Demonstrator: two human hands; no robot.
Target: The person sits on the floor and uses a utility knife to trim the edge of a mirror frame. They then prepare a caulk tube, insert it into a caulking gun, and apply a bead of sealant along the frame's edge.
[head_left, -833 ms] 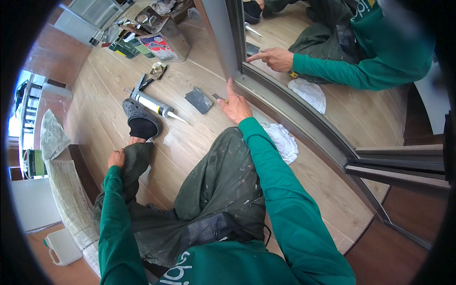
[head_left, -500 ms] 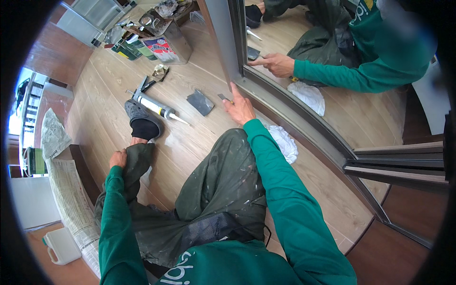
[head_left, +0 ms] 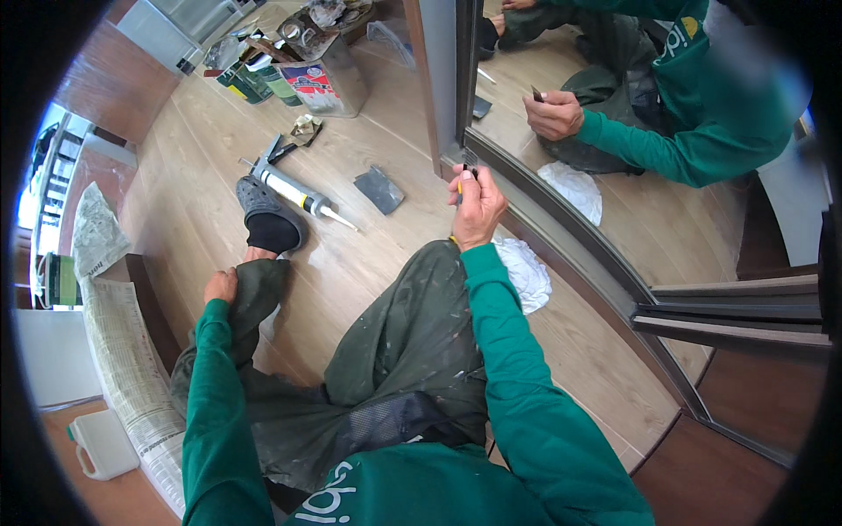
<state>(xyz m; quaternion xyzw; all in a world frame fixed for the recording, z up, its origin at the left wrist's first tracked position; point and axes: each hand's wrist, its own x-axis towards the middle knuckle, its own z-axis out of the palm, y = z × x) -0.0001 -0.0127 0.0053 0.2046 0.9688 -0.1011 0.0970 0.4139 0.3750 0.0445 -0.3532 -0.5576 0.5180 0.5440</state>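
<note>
My right hand (head_left: 479, 207) is closed around a utility knife (head_left: 461, 186) with yellow and black parts, beside the sliding door's frame. Most of its handle is hidden in my fingers; the mirrored door reflects the blade pointing up. My left hand (head_left: 221, 287) rests on my lower left trouser leg with its fingers curled over the cloth. A caulking gun (head_left: 289, 188) with a white nozzle lies by my left shoe. Between it and my right hand is a dark grey square sheet (head_left: 379, 189). A crumpled white cloth (head_left: 524, 273) sits below my right wrist, against the door track.
A metal can (head_left: 326, 84) and green containers (head_left: 246, 83) stand at the far left. Newspaper (head_left: 140, 368) covers a ledge on the left, with a white jug (head_left: 103, 445) beside it. The mirrored door (head_left: 649, 210) and its dark track bound the right side.
My right index finger, stretched out against the door frame before, has curled in around the knife. The hand has drawn back slightly right and nearer. My left hand has stayed on the leg.
</note>
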